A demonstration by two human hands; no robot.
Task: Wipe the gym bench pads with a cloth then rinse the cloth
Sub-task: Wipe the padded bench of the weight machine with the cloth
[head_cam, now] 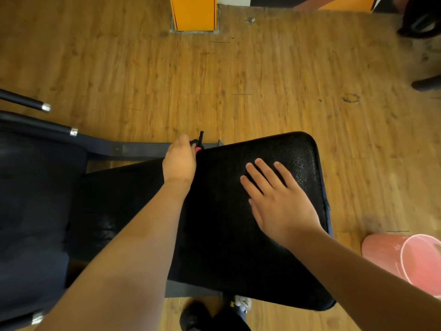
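**A:** Wood-plank floor (238, 80) all round, with an orange pillar (193, 13) at twelve o'clock. Where's the bench pad?

**B:** The bench pad (226, 235) is dead centre: black, pebbled, rounded corners, with a dull sheen. A second dark pad (35, 211) sits at nine o'clock.

**A:** And the hands?

**B:** The right hand (281, 204) lies flat on the pad toward its two o'clock corner, fingers straight and spread, grasping nothing. The left hand (180, 161) is at the pad's eleven o'clock edge, fingers curled round a small black-and-pink thing (199, 142).

**A:** Is that the cloth?

**B:** I can't tell. It may be a bunched cloth or a knob on the frame, and most of it is hidden behind the hand.

**A:** So which step is this?

**B:** I'd judge it's the wiping stage, with the right hand steadying the pad. If it is the cloth, the next move is to draw it flat across the surface from eleven toward five, pressing evenly. The pink bucket (381, 249) at four o'clock looks handy for rinsing afterwards.
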